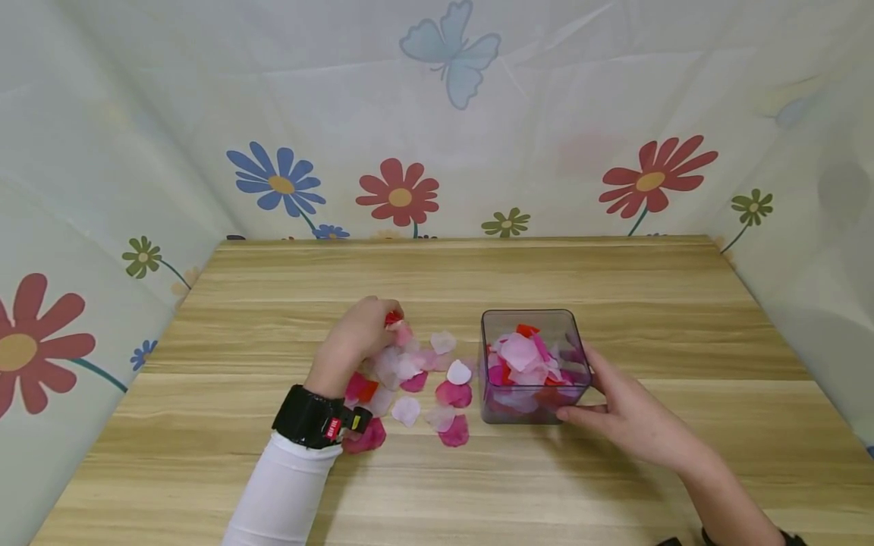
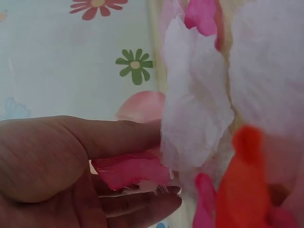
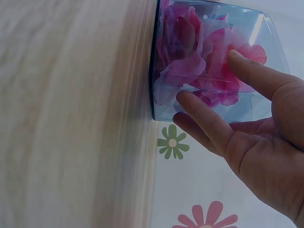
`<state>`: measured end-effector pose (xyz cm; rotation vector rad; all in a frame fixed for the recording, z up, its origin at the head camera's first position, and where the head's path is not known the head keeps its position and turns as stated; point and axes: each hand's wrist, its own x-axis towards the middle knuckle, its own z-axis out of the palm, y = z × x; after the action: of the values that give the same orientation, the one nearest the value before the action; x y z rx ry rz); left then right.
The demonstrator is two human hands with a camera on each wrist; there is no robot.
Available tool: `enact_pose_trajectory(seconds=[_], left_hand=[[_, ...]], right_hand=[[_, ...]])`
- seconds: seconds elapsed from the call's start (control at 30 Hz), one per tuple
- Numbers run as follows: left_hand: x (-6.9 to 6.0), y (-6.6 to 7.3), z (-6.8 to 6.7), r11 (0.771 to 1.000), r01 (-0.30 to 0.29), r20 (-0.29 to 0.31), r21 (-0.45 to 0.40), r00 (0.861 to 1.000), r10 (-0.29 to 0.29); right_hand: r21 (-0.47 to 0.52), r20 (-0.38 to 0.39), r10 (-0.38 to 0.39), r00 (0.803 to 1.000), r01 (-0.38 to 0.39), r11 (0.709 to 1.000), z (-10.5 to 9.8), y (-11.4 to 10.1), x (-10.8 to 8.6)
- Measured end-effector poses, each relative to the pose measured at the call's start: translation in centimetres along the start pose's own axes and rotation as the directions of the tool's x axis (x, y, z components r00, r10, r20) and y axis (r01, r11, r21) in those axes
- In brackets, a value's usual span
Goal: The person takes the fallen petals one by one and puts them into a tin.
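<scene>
A clear, dark-tinted square box (image 1: 501,406) holding pink, white and red petals (image 1: 522,355) stands on the table. My right hand (image 1: 638,421) grips its right side, fingers and thumb spread against the wall, as the right wrist view shows close up on the box (image 3: 247,111). Left of the box lies a loose spread of petals (image 1: 454,394). At its far left edge my left hand (image 1: 351,337) pinches some petals; in the left wrist view a pink petal (image 2: 133,170) sits between thumb and fingers, beside a white petal (image 2: 194,95).
The wooden table (image 1: 423,493) extends around the petals and box. Behind it and at both sides hangs a white curtain (image 1: 328,91) printed with flowers and a butterfly. A small dark object (image 1: 669,542) shows at the bottom edge, near my right forearm.
</scene>
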<state>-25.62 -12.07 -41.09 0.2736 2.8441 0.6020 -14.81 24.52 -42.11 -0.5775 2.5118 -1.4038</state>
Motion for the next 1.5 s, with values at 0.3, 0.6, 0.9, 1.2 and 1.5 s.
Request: enact_pose_trajectory(seconds=[0.3, 0.6, 0.9, 1.2, 1.5], left_hand=[[0.1, 0.1, -0.2, 1.000, -0.017, -0.033, -0.009, 0.999, 0.016], [0.1, 0.2, -0.3, 0.999, -0.052, -0.067, -0.002, 0.996, 0.052], [0.2, 0.5, -0.4, 0.997, -0.071, -0.074, 0.000, 0.995, 0.071], [-0.1, 0.8, -0.7, 0.998, -0.061, -0.084, -0.031, 0.995, 0.058], [-0.2, 1.4, -0.9, 0.991, -0.133, -0.133, -0.018, 0.983, 0.130]], right_hand=[[-0.015, 0.000, -0.006, 1.000, 0.006, 1.000, 0.1, 0.2, 0.0], [-0.016, -0.001, -0.001, 1.000, 0.001, 1.000, 0.0, 0.0, 0.0], [0.023, 0.004, -0.033, 0.999, 0.032, 0.999, 0.0, -0.2, -0.1], [0.003, 0.002, -0.024, 1.000, 0.024, 1.000, -0.1, -0.3, -0.1], [-0.011, 0.001, -0.023, 1.000, 0.023, 1.000, -0.1, -0.2, -0.1]])
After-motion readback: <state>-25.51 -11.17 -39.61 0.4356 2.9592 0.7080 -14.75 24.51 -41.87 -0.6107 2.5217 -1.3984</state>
